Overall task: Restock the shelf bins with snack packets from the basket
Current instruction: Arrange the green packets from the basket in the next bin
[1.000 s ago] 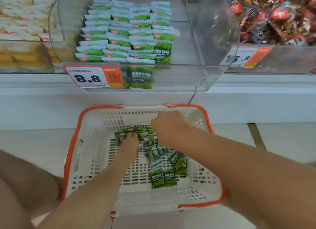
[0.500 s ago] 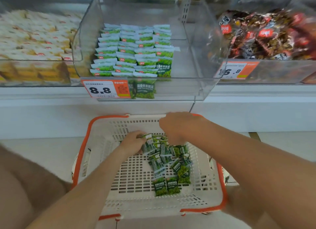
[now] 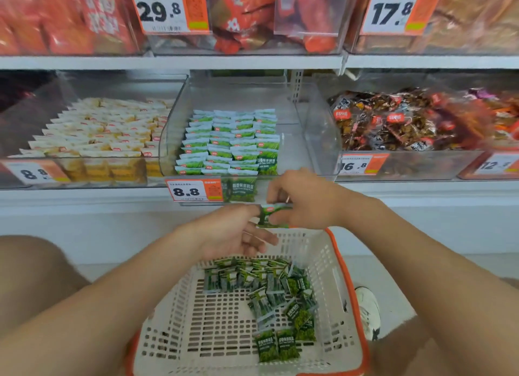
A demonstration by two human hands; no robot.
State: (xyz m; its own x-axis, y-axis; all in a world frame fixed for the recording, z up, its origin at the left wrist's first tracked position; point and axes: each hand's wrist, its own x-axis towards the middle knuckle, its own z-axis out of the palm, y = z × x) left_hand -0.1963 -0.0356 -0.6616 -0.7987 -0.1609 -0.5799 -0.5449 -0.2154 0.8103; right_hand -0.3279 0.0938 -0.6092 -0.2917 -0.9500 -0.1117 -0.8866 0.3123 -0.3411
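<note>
A white basket with an orange rim [image 3: 349,280] sits on the floor under me and holds several small green snack packets [image 3: 266,287]. Above its far edge, my right hand [image 3: 306,201] grips a small bunch of green packets [image 3: 273,214]. My left hand [image 3: 233,232] pinches the bunch's left end with thumb and forefinger, while its other fingers hang loose. Both hands are just below the front of the clear shelf bin [image 3: 309,142]. Inside that bin, green packets [image 3: 230,142] stand in neat rows on the left, and its right side is bare.
A price tag reading 8.8 [image 3: 193,191] hangs on the bin's front. A bin of pale yellow packets [image 3: 98,134] lies to its left and a bin of brown snacks [image 3: 393,120] to its right. Red packs [image 3: 244,16] fill the upper shelf. My shoe [image 3: 368,311] is beside the basket.
Both hands have risen out of the basket with a bunch of green packets and now hold it up near the bin's front. The view has tilted up to show the upper shelf.
</note>
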